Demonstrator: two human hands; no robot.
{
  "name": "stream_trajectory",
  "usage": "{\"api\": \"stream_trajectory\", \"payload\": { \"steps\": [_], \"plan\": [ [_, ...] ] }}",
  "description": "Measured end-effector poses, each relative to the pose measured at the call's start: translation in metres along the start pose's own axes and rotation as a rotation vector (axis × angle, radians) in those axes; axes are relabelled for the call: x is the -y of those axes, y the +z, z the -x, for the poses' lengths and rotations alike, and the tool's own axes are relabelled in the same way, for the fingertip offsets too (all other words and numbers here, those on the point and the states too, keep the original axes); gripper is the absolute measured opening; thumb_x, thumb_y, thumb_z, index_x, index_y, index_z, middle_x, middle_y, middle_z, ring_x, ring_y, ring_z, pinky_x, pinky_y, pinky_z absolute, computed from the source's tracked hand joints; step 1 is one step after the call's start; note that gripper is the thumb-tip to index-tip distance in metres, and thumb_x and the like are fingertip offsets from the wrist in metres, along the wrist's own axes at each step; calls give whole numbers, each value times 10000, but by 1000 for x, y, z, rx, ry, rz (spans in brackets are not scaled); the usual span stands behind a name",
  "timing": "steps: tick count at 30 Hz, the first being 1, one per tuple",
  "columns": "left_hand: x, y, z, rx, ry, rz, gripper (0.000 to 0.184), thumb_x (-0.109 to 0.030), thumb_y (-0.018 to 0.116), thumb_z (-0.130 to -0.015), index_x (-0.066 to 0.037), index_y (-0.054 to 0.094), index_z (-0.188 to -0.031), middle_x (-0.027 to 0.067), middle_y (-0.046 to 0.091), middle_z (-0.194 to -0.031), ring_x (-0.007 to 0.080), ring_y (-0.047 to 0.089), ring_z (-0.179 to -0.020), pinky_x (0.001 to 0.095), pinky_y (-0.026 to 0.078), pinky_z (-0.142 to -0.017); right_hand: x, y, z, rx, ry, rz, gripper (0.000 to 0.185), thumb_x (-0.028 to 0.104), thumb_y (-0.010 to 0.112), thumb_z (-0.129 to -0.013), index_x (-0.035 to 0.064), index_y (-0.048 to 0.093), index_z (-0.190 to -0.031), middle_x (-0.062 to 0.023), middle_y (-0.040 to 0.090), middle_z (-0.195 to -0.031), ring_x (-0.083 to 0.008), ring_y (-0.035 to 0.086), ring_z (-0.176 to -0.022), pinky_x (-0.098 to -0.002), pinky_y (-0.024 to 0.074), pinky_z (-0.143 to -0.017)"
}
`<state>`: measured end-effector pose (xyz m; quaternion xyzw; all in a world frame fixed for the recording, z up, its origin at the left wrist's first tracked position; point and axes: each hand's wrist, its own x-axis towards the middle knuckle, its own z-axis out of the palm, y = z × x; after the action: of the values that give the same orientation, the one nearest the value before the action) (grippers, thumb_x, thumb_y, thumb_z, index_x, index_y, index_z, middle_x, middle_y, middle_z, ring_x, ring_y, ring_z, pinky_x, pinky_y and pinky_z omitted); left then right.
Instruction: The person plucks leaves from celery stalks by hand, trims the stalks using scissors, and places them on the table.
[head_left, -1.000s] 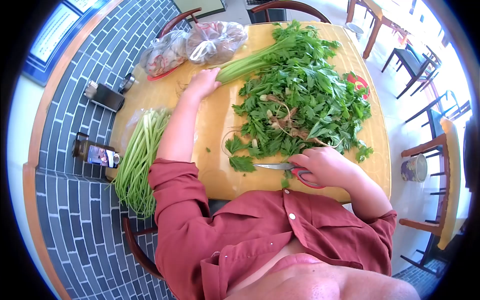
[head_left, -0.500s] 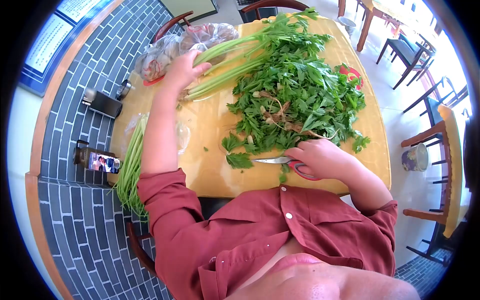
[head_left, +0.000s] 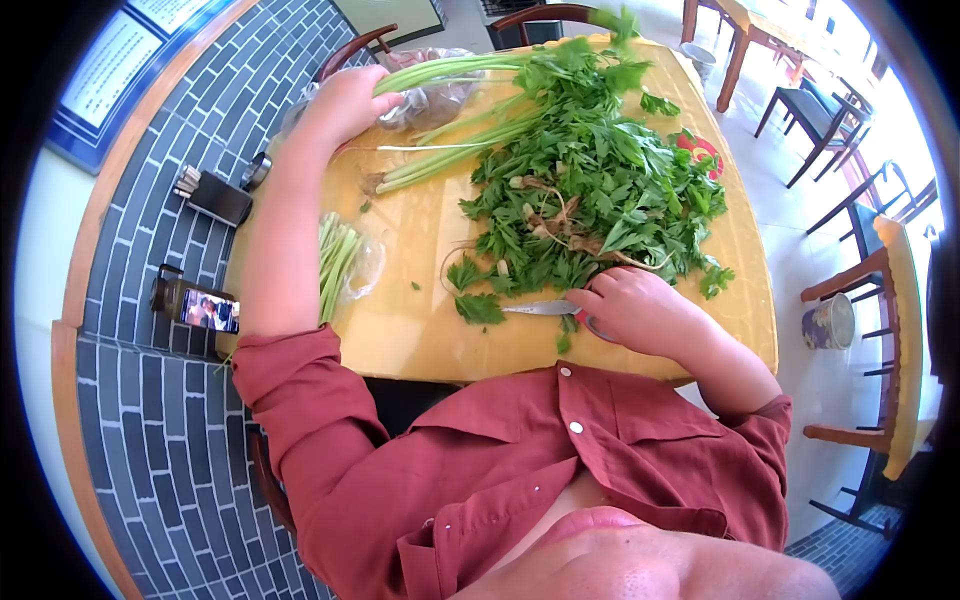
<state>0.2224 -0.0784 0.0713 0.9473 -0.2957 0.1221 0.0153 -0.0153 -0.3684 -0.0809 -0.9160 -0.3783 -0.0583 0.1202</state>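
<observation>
Toward the far left of the table, my left hand [head_left: 345, 103] is closed around a bunch of celery stalks [head_left: 450, 70], whose leafy ends reach right. More celery stalks [head_left: 430, 168] with brown root ends lie below it. At the near side, my right hand [head_left: 638, 308] is wrapped over the handles of a pair of scissors [head_left: 540, 308]; the blades point left and the handles are mostly hidden. A large heap of celery leaves [head_left: 600, 190] with cut root ends [head_left: 555, 215] on top spreads just beyond my right hand.
Trimmed stalks [head_left: 338, 260] and a clear plastic bag [head_left: 366, 268] lie near my left forearm on the yellow table [head_left: 420, 335]. Filled plastic bags [head_left: 440, 100] sit at the back left. A propped phone [head_left: 210, 311] and a dark holder [head_left: 218, 200] stand along the brick wall.
My left hand has moved up and left, drawing the celery bunch with it away from the stalks below. My right hand stays by the heap with the scissors, almost in place.
</observation>
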Motion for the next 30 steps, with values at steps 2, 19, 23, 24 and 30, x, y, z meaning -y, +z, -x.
{"api": "stream_trajectory", "payload": {
  "steps": [2,19,23,24,30],
  "plan": [
    [-13,-5,3,142,-119,101,283,-265,609,-845,-28,585,-997,139,637,-824,236,621,-670,351,473,-655,1,-2,0,34,4,2,295,156,609,-742,73,603,-1025,-77,549,-756,-254,583,-744,-360,486,-661],
    [-31,21,24,546,-347,983,306,-271,553,-909,35,547,-930,86,553,-740,167,608,-573,274,539,-502,-14,29,-210,-332,130,-102,280,228,586,-822,46,548,-1032,-142,632,-741,-310,649,-735,-419,522,-647],
    [-23,42,52,572,-455,1216,199,-231,589,-890,-35,553,-894,50,561,-746,143,597,-669,280,532,-547,24,25,-194,-182,145,-100,161,188,549,-842,56,622,-896,-142,629,-737,-263,652,-670,-369,529,-562],
    [-21,48,57,592,-488,1241,183,-205,592,-883,-27,553,-891,58,566,-756,159,600,-709,292,536,-576,29,28,-189,-237,107,-79,161,184,542,-848,48,609,-901,-147,624,-742,-271,647,-650,-373,528,-556],
    [-17,83,71,686,-486,1284,153,-135,598,-849,0,543,-897,84,586,-809,168,599,-692,310,531,-623,40,50,-175,-399,39,-155,245,168,565,-843,63,526,-1060,-151,589,-809,-316,624,-665,-408,519,-596]
  ]
}}
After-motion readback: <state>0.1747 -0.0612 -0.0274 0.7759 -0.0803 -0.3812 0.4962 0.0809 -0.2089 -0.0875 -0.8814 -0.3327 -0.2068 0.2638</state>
